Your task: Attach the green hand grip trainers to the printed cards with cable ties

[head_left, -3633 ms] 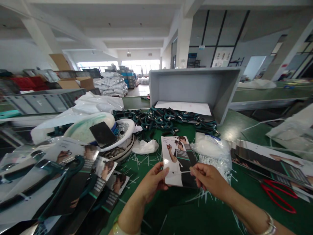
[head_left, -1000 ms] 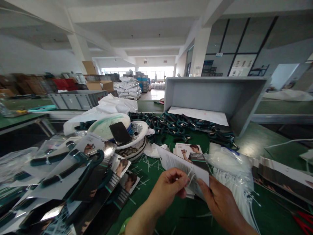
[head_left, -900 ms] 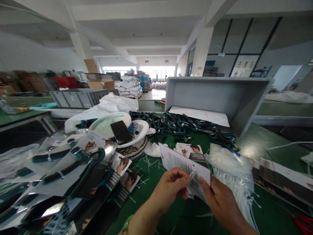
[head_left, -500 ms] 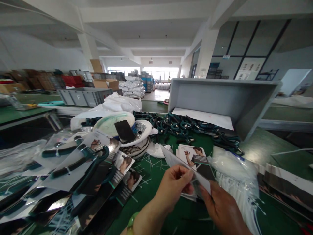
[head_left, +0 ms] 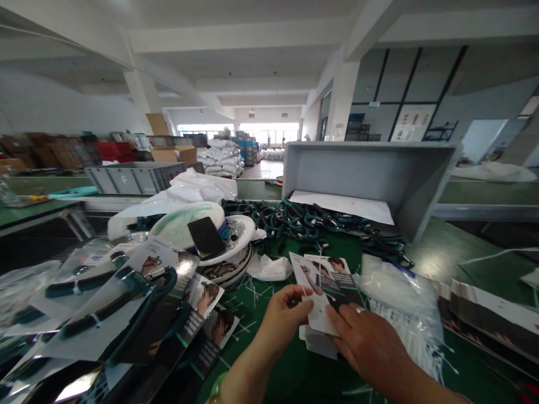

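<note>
A printed cardboard card (head_left: 318, 317) is held up between my hands, tilted, with its pale face towards me. My left hand (head_left: 286, 314) pinches its left edge between thumb and fingers. On its right edge, the fingers of my right hand (head_left: 366, 339), which wears a ring, are closed on the card. A thin white cable tie (head_left: 320, 262) stands up by the card; whether it passes through is unclear. Directly below and behind lies a stack of similar cards (head_left: 348, 283). The bag of white cable ties (head_left: 415, 331) sits right of my right hand.
Cards with dark green carabiner-like hooks (head_left: 147, 292) are heaped at left. More hooks (head_left: 303, 216) spill from a tipped grey bin (head_left: 337, 168). A phone (head_left: 206, 238) rests on round tubs. Loose ties (head_left: 256, 293) are scattered on the green table; more cards (head_left: 492, 320) lie at right.
The card has turned so its pale face shows more, and a cable tie is now visible by it. My right hand has shifted up and left, over the card's edge. The view has shifted slightly.
</note>
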{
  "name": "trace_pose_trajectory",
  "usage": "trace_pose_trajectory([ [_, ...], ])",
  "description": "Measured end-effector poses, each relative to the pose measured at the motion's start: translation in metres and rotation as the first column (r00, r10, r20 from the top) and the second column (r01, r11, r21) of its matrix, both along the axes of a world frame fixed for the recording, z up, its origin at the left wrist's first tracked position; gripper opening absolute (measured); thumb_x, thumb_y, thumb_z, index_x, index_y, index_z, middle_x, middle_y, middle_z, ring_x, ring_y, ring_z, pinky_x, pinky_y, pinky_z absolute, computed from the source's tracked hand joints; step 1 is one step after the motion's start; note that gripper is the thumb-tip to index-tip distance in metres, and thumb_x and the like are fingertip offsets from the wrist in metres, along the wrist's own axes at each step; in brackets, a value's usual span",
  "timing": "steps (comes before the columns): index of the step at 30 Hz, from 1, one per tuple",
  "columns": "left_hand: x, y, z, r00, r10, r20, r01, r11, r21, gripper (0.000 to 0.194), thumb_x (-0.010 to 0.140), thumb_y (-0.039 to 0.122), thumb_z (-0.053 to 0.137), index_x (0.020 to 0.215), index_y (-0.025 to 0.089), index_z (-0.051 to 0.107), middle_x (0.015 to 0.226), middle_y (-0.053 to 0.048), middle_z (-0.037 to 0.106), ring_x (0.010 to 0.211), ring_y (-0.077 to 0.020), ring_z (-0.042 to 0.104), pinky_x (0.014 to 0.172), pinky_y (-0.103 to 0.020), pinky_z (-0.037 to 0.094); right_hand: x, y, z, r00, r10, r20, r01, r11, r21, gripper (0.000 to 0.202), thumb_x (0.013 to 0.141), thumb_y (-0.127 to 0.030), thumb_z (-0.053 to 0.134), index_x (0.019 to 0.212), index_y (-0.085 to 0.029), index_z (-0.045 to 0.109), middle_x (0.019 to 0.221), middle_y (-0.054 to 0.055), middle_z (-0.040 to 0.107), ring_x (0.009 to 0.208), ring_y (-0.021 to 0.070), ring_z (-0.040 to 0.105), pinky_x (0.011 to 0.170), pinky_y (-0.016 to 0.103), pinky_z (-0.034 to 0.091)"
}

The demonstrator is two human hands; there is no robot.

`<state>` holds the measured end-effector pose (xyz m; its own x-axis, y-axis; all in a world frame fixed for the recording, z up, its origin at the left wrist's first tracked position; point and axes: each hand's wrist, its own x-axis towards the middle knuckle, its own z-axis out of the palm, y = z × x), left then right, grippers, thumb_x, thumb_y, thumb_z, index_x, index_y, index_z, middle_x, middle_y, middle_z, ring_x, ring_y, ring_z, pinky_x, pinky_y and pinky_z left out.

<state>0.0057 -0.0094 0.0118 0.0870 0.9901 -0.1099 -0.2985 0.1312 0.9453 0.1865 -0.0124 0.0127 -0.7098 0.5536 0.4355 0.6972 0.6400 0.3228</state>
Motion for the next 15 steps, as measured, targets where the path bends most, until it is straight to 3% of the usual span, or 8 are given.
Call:
trace_pose_trajectory([
  [2, 0.002, 0.013, -0.02, 0.998, 0.048, -0.052, -0.05, 0.998, -0.026, 0.036, 0.058, 0.033, 0.071, 0.085, 0.01, 0.062, 0.068, 0.0, 0.059, 0.055, -0.0076, 0.048, 0.051, -0.019, 0.035, 0.009, 0.022, 0.005, 0.999, 0.042, 0.01, -0.039, 0.972, -0.232, 0.031, 0.084, -0.043, 0.045, 0.095, -0.02, 0.063, 0.077, 0.005, 0.063, 0.067, 0.0175, 0.059, 0.055, 0.025, 0.04],
  [4, 0.009, 0.025, -0.041, 0.993, 0.075, -0.094, -0.079, 0.996, -0.042, 0.035, 0.058, 0.032, 0.071, 0.083, 0.01, 0.063, 0.065, 0.001, 0.058, 0.054, -0.0079, 0.047, 0.05, -0.019, 0.033, 0.017, 0.055, 0.012, 0.998, -0.06, 0.008, 0.058, 0.907, -0.417, 0.037, 0.09, -0.042, 0.033, 0.085, -0.023, 0.064, 0.077, 0.002, 0.064, 0.069, 0.0151, 0.06, 0.06, 0.024, 0.041],
  [6, 0.016, 0.032, -0.058, 0.987, 0.1, -0.124, -0.106, 0.993, -0.044, 0.033, 0.057, 0.031, 0.071, 0.082, 0.01, 0.064, 0.061, 0.002, 0.055, 0.052, -0.0073, 0.045, 0.049, -0.019, 0.031, 0.019, 0.098, 0.018, 0.95, -0.311, 0.013, 0.285, 0.851, -0.441, 0.042, 0.094, -0.035, 0.025, 0.085, -0.021, 0.064, 0.084, 0.004, 0.065, 0.079, 0.0156, 0.06, 0.066, 0.025, 0.042],
  [8, 0.021, 0.036, -0.069, 0.969, 0.14, -0.205, -0.143, 0.99, 0.0, 0.029, 0.058, 0.029, 0.07, 0.08, 0.011, 0.064, 0.06, 0.004, 0.052, 0.05, -0.0066, 0.041, 0.049, -0.019, 0.031, 0.013, 0.143, 0.021, 0.92, -0.392, 0.024, 0.364, 0.829, -0.425, 0.038, 0.094, -0.027, 0.026, 0.095, -0.016, 0.063, 0.095, 0.01, 0.064, 0.089, 0.0187, 0.059, 0.073, 0.028, 0.042],
  [11, 0.021, 0.035, -0.076, 0.91, 0.191, -0.369, -0.16, 0.981, 0.112, 0.021, 0.062, 0.026, 0.067, 0.079, 0.014, 0.065, 0.066, 0.003, 0.052, 0.051, -0.0075, 0.039, 0.051, -0.021, 0.032, -0.011, 0.2, 0.013, 0.918, -0.387, 0.087, 0.381, 0.802, -0.459, 0.027, 0.092, -0.024, 0.037, 0.101, -0.016, 0.061, 0.103, 0.01, 0.061, 0.092, 0.0184, 0.057, 0.077, 0.031, 0.045],
  [15, 0.015, 0.033, -0.082, 0.897, 0.156, -0.414, -0.072, 0.975, 0.21, 0.021, 0.062, 0.022, 0.067, 0.082, 0.018, 0.064, 0.088, -0.002, 0.051, 0.072, -0.0128, 0.048, 0.06, -0.022, 0.038, -0.053, 0.243, -0.008, 0.936, -0.276, 0.217, 0.35, 0.776, -0.524, 0.027, 0.087, -0.032, 0.051, 0.109, -0.016, 0.054, 0.109, 0.006, 0.057, 0.092, 0.0171, 0.057, 0.078, 0.037, 0.048],
])
